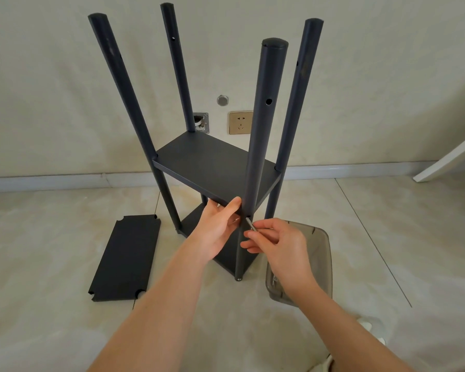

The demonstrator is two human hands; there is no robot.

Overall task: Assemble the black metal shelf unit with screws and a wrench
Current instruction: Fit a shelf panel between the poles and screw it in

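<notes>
Two hands work: left hand (217, 229) steadies shelf (212, 167), right hand (278, 244) pinches wrench (251, 225).

A single wide-angle view comes from the person's head, looking forward and down along both forearms. It sits close above the shelf unit (215, 167), whose posts rise toward the lens and splay outward. It faces the wall (51, 89), with the floor (51, 237) filling the lower half

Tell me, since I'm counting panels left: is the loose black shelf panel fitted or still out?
Out: the loose shelf panel lies flat on the floor, left of the frame.
</notes>
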